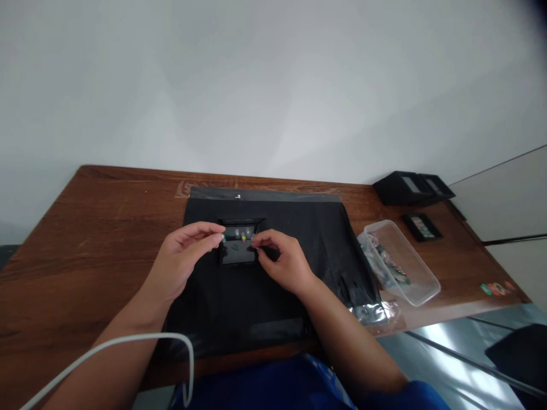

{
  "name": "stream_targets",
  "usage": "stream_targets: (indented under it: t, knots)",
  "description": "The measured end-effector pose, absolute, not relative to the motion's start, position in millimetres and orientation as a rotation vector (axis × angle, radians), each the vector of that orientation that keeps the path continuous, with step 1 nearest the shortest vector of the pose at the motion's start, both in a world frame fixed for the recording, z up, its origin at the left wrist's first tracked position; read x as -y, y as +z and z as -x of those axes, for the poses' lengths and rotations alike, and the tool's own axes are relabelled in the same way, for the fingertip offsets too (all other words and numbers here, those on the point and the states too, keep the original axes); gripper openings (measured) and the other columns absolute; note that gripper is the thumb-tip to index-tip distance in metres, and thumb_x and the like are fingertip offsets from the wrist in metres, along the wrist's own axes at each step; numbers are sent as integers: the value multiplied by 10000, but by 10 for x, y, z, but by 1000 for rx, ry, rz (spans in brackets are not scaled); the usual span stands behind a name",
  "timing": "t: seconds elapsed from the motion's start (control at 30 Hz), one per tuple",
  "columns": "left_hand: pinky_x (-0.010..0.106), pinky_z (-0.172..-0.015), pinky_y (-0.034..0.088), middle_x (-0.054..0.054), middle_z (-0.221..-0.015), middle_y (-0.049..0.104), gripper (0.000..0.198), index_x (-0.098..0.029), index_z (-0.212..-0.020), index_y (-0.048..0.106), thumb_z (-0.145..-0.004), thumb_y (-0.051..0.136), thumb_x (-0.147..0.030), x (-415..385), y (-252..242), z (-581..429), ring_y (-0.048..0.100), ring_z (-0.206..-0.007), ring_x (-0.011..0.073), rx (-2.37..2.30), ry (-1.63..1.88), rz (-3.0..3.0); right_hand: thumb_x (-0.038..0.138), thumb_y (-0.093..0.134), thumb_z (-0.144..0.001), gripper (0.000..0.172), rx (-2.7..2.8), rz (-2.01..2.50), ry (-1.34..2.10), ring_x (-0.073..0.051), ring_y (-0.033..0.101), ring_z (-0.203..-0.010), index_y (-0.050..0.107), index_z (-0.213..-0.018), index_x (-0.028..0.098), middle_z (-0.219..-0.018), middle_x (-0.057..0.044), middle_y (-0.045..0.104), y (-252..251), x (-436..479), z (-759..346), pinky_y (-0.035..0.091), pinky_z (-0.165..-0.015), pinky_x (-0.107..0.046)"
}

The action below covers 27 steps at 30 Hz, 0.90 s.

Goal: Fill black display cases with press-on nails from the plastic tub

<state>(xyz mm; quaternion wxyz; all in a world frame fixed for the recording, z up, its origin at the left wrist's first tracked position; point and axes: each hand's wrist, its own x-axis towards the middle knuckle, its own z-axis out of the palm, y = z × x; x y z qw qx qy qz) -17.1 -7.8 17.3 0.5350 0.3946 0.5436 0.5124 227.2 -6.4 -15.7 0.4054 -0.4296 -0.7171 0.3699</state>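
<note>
A small black box (pixel 238 252) stands on the black sheet, its raised back part upright behind it. Several tiny clear and coloured pieces (pixel 243 236) show along its middle, too small to name. At the box's left edge my left hand (pixel 183 250) is closed, thumb and index finger pinched by a small green piece (pixel 223 237). From the right side my right hand (pixel 284 259) also pinches at the box edge, its fingertips around something small and clear that I cannot make out.
A black plastic sheet (pixel 205 302) is taped to the wooden table (pixel 85 256). At right stand a clear tub (pixel 416 256) of small packets, a flat black box (pixel 422 227) and black boxes (pixel 401 188). Coloured rings (pixel 496 288) lie near the right edge. A white cable (pixel 128 338) crosses my left forearm.
</note>
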Motion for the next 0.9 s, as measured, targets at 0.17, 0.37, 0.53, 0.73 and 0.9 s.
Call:
stream_targets:
  t: [0.17, 0.37, 0.53, 0.73, 0.9]
  knots:
    - [306, -794, 619, 45, -847, 856, 319, -242, -851, 923, -591, 1068, -358, 68, 140, 177, 744, -799, 181, -1248, 1206, -961, 178, 764, -911, 217, 1781, 1130, 1014, -211, 849, -951, 792, -1105, 270, -1027, -37, 861, -182, 62, -2273, 711, -950, -387]
    - [295, -767, 617, 38, -808, 841, 396, -230, -862, 918, -554, 1108, -388, 68, 137, 195, 735, -766, 174, -1232, 1221, -975, 214, 782, -947, 171, 1780, 1123, 1045, -222, 857, -970, 791, -1110, 267, -1039, -44, 864, -193, 63, -2274, 708, -976, -405]
    - [298, -749, 584, 41, -838, 846, 393, -238, -897, 913, -645, 1059, -501, 54, 30, 239, 725, -772, 184, -1433, 1209, -1076, 188, 720, -979, 149, 1861, 1095, 930, -216, 856, -973, 797, -1084, 261, -1079, -58, 883, -170, 71, -2268, 701, -942, -374]
    - [293, -680, 521, 28, -811, 808, 337, -233, -944, 904, -771, 942, -519, 10, -83, 296, 677, -722, 176, -1576, 1208, -1254, 167, 684, -1024, 159, 1927, 1060, 821, -223, 850, -1007, 795, -1088, 261, -1088, -66, 886, -127, 80, -2274, 686, -954, -373]
    - [310, -713, 555, 41, -838, 829, 288, -244, -921, 898, -792, 892, -501, 16, -74, 292, 703, -740, 198, -1566, 1181, -1334, 163, 697, -1035, 162, 1953, 1079, 793, -238, 842, -1047, 800, -1090, 275, -1093, -57, 889, -115, 83, -2286, 663, -994, -402]
